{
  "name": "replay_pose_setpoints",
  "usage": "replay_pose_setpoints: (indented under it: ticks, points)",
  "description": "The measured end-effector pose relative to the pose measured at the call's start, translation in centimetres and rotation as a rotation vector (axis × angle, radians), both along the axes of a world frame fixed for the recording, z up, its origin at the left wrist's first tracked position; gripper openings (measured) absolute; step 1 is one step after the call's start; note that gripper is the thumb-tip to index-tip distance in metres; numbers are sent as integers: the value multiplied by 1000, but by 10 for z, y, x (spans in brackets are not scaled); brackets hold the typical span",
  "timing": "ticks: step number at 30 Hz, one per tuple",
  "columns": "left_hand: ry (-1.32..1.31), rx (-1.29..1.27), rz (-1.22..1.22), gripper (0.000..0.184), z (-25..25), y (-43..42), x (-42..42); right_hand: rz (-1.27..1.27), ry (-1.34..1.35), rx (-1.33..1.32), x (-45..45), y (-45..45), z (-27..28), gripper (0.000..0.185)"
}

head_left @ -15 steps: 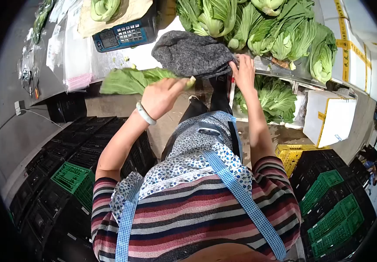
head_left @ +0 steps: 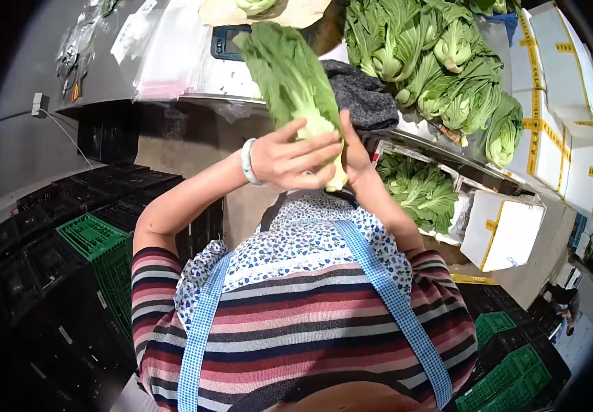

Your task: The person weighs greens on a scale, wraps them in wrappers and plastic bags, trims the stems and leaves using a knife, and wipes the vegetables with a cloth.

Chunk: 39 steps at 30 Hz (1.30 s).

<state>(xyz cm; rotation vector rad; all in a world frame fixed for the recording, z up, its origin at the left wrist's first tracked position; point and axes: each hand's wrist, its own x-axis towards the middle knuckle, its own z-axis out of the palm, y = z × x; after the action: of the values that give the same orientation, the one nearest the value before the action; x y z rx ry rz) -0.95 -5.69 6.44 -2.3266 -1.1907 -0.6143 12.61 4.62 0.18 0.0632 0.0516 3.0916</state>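
Note:
A leafy green vegetable [head_left: 293,75] is held upright in front of my apron, its leaves pointing away from me and its pale stem end toward me. My left hand [head_left: 298,154], with a pale bracelet at the wrist, wraps its fingers over the stalk from the left. From the right, my right hand [head_left: 355,147] holds the same stalk, its fingers partly hidden behind it. Just beyond my right hand, a dark grey cloth [head_left: 361,96] lies at the table's edge.
More leafy heads [head_left: 447,62] are piled on the table at the right. Plastic bags [head_left: 176,51] and a blue scale [head_left: 226,42] are at the left. Below the table are a crate of greens [head_left: 416,192] and a white box [head_left: 506,230]. Black crates [head_left: 28,226] stand at the left.
The vegetable has been raised and turned upright between both hands. My right hand has left the grey cloth and taken hold of the stalk. The view has shifted.

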Motion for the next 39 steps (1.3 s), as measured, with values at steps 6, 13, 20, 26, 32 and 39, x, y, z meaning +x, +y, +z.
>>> replay_pose_setpoints:
  ticks: [6,13,20,26,32,39]
  points:
    - [-136,122,311,38,-10,-52,-18,-58,-136,181,-20,13,11,54]
    - [-2025,-731,334,51,-27,-31,24,-225,-453,866,3,57,5,47]
    - [-1960,-969,351,30,-22,23,52,-468,-524,1195,23,75,11,53]
    - [-2019,-924,580,23,-61,6,59,-693,-573,1377,44,101,17,56]
    - [-970,-383,612,76,-13,54,78,-704,-615,1668,30,103,27,57]
    - [-836,-118,572,22,-29,66,40,-505,-235,725,-10,99,-22,100]
